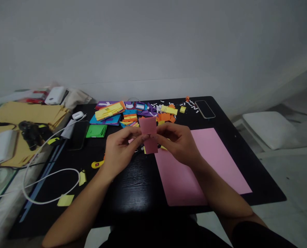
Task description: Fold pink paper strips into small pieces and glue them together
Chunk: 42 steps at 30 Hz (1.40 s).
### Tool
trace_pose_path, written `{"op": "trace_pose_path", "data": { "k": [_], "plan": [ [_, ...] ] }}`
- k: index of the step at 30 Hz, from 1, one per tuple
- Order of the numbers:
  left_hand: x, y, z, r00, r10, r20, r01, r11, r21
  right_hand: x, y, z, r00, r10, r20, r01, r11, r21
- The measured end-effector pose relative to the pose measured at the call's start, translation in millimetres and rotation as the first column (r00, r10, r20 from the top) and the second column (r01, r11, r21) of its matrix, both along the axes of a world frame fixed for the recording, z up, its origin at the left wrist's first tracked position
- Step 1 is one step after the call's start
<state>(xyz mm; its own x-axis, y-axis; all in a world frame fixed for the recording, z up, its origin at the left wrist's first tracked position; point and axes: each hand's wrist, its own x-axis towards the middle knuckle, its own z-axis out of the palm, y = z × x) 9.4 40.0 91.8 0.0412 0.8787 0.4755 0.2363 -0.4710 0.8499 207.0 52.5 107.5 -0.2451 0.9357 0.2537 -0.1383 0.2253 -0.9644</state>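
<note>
Between my two hands a small pink paper strip [148, 126] stands upright, creased across its middle. My left hand [124, 146] pinches its left edge at the crease, thumb in front. From the other side my right hand [178, 141] pinches the right edge at the same height. Below my right hand and forearm a large pink paper sheet [215, 158] lies flat on the black table [132, 196]. Small scraps just behind the hands are partly hidden. A yellow cutter [97, 164] lies left of my left wrist.
Behind the hands are stacked yellow paper pieces [109, 111], green pieces [96, 131] and orange scraps [166, 117]. A phone [205, 109] lies at the back right. On the left, a white cable [52, 172] loops near a dark phone [78, 135]. A white stool [268, 129] stands at right.
</note>
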Motion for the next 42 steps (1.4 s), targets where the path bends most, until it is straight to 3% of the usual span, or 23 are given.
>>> {"op": "trace_pose_path", "data": {
  "k": [5,12,19,27,32,36,42],
  "plan": [
    [-1.3,-0.6,1.2,1.0,-0.008,-0.01,0.008,1.0,-0.021,-1.6,-2.8,-1.6,0.995,-0.086,0.052,0.083,0.995,0.053],
    [0.1,-1.9,4.7,1.0,-0.002,-0.014,0.001,0.996,-0.093,-5.1,-3.7,-3.1,0.997,-0.075,0.014,0.076,0.995,-0.068],
    [-0.9,3.6,9.1,0.994,-0.106,0.015,0.107,0.968,-0.225,-7.7,0.5,-5.4,0.997,-0.073,0.007,0.073,0.996,-0.058],
    [-5.2,1.2,8.7,0.991,-0.136,-0.01,0.13,0.964,-0.23,-3.6,0.4,-5.1,0.993,-0.013,0.115,0.008,0.999,0.044],
    [-5.9,1.2,10.8,0.989,-0.134,0.066,0.147,0.952,-0.268,-0.3,1.3,-5.2,0.992,0.023,0.127,-0.025,1.0,0.016],
    [-5.6,2.2,11.1,0.991,-0.137,-0.011,0.131,0.967,-0.219,0.7,2.0,-4.7,0.974,-0.036,0.222,0.022,0.998,0.063],
    [-6.2,2.0,11.5,0.96,-0.257,-0.108,0.234,0.953,-0.19,5.5,5.4,-0.8,0.952,0.079,0.296,-0.091,0.996,0.026]
  ]
}}
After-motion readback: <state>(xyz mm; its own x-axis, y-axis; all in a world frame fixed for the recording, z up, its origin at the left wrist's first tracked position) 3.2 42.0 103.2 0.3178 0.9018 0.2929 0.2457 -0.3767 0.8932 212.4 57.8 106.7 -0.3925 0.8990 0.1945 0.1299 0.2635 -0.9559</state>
